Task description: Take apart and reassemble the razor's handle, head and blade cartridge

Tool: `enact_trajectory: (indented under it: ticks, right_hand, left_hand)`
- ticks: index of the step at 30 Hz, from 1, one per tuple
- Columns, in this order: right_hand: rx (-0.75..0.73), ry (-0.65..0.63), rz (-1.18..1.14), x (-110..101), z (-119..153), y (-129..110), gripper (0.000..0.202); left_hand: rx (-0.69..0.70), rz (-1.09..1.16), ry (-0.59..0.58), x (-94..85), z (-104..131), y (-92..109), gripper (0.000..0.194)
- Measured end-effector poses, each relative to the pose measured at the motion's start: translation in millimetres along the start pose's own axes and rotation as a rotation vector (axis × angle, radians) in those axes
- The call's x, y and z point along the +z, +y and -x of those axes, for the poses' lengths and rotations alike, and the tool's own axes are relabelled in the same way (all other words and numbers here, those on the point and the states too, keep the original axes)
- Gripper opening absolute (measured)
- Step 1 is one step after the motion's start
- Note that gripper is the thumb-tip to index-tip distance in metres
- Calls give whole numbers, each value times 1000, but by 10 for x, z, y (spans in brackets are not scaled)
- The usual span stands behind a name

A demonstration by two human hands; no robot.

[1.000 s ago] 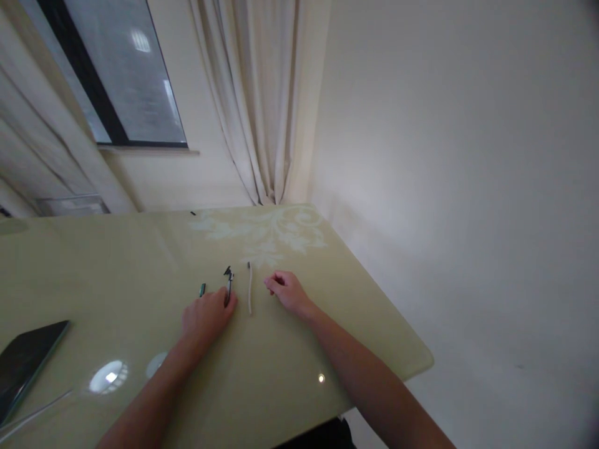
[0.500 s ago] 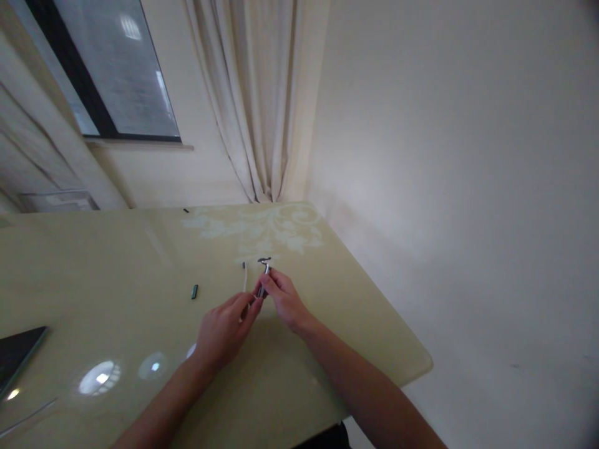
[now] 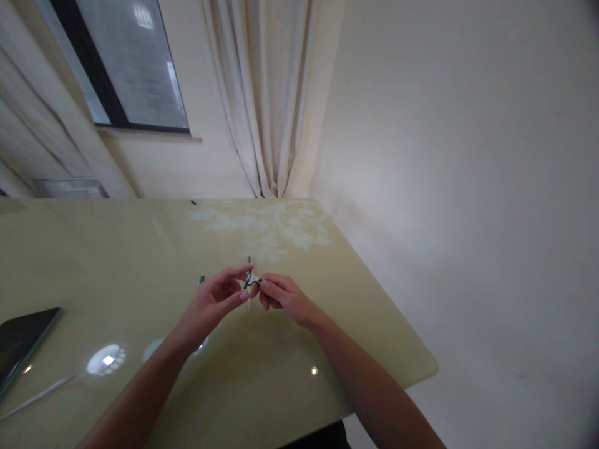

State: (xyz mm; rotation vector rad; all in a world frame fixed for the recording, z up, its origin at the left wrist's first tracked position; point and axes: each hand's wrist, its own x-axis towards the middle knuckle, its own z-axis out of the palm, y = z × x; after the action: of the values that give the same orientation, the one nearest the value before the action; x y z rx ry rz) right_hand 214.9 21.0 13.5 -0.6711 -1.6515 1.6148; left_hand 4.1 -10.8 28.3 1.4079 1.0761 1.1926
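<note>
A small T-shaped razor (image 3: 253, 280) with a dark head and silvery neck is between my hands, above the table. My right hand (image 3: 286, 299) pinches its handle end, and the fingers cover most of the handle. My left hand (image 3: 216, 302) has its thumb and forefinger at the two ends of the razor's head. Just behind them on the table lies a thin pale stick with a dark tip (image 3: 249, 259), partly hidden by my fingers. Left of my left hand is a small dark green piece (image 3: 201, 280), partly covered by that hand.
The glossy, pale yellow-green table (image 3: 116, 262) meets the wall (image 3: 444, 187) along its right side. A dark flat device (image 3: 25, 337) and a white cable (image 3: 37, 398) lie at left. Near the back edge is a tiny black item (image 3: 193, 202). Curtains (image 3: 266, 93) hang behind.
The razor has turned so its head faces left. My left hand has moved from the handle to the head, fingers wider apart. The view has shifted slightly.
</note>
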Motion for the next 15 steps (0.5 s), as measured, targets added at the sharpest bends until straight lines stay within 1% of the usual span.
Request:
enact_trajectory:
  ticks: [4, 8, 11, 15]
  right_hand:
    - [1, -22, 6, -27, 13, -6, 51]
    - [-16, -76, 20, -37, 30, -33, 53]
    - [-13, -88, 15, -35, 38, -60, 53]
    - [16, -86, 1, -35, 44, -72, 51]
  left_hand:
    - [-8, 26, -20, 5, -8, -1, 51]
    - [-4, 35, -112, -15, -1, -1, 51]
    - [-2, 25, -163, -29, 8, -14, 51]
    - [29, -11, -170, -36, 8, -31, 51]
